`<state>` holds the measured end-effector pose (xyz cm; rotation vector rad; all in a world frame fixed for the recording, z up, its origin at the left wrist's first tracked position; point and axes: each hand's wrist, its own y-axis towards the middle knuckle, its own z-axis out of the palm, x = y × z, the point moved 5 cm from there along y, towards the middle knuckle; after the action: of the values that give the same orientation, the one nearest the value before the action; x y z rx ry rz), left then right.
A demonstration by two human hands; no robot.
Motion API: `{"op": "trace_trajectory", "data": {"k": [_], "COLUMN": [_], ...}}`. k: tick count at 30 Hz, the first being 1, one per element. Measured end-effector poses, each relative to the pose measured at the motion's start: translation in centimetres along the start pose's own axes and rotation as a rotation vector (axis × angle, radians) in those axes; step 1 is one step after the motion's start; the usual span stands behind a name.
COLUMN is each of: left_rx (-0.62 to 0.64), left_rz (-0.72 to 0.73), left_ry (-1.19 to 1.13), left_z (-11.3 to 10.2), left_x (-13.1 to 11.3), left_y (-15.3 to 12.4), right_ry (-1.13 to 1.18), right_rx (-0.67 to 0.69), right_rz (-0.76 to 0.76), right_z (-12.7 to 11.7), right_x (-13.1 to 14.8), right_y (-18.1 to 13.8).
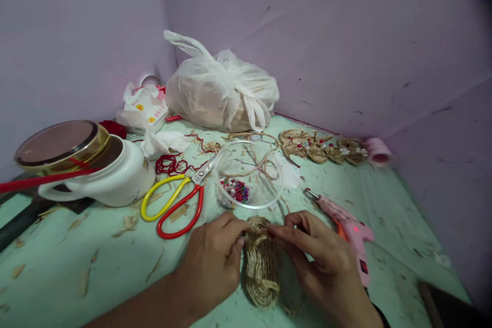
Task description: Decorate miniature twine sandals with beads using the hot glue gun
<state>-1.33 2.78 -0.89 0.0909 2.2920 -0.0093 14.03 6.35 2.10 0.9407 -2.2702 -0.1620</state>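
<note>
A small oblong piece of braided straw (262,271), shaped like a miniature sandal, lies upright in front of me at the bottom middle. My left hand (211,261) is closed on its upper left edge, thumb and index finger pinched there. From the other side, the fingertips of my right hand (325,261) pinch its upper right edge; whether they also hold something small is hidden. Just beyond it stands a clear round plastic tub (251,205) with several colourful beads (239,190) inside. A pink glue gun (351,225), its small light glowing red, lies beside my right hand.
Scissors (198,177) with yellow and red handles and red yarn (171,165) lie left of the tub. Further left are a white mug (115,179) and gold-rimmed lid (61,146). Behind sit a tied plastic bag (223,92), beaded straw pieces (319,148) and a pink roll (378,152).
</note>
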Motion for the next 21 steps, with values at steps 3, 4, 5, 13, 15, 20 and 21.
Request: {"op": "trace_trajectory", "data": {"k": [3, 4, 5, 13, 15, 20, 21], "left_rx": [-0.001, -0.005, -0.01, -0.038, -0.046, -0.042, -0.042], "left_rz": [0.006, 0.008, 0.008, 0.029, 0.051, 0.087, 0.087], "left_ry": [-0.006, -0.011, -0.018, -0.029, -0.03, -0.019, -0.02], "left_z": [0.0, 0.0, 0.0, -0.1, -0.1, -0.1, -0.1], "left_x": [0.0, 0.1, 0.1, 0.6, 0.5, 0.3, 0.3], "left_y": [0.0, 0.0, 0.0, 0.2, 0.2, 0.2, 0.2], "right_ry": [0.046, 0.095, 0.145, 0.283, 0.335, 0.344, 0.327], "right_rx": [0.054, 0.062, 0.055, -0.179, -0.141, -0.102, -0.102], "right_rz": [0.017, 0.039, 0.069, 0.338, 0.314, 0.241, 0.231], "right_z": [-0.1, -0.3, -0.7, -2.4, -1.6, -0.3, -0.2], "right_x": [0.2, 0.2, 0.1, -2.1, -1.8, -0.6, -0.5], "right_y": [0.2, 0.3, 0.4, 0.1, -0.1, 0.0, 0.1]}}
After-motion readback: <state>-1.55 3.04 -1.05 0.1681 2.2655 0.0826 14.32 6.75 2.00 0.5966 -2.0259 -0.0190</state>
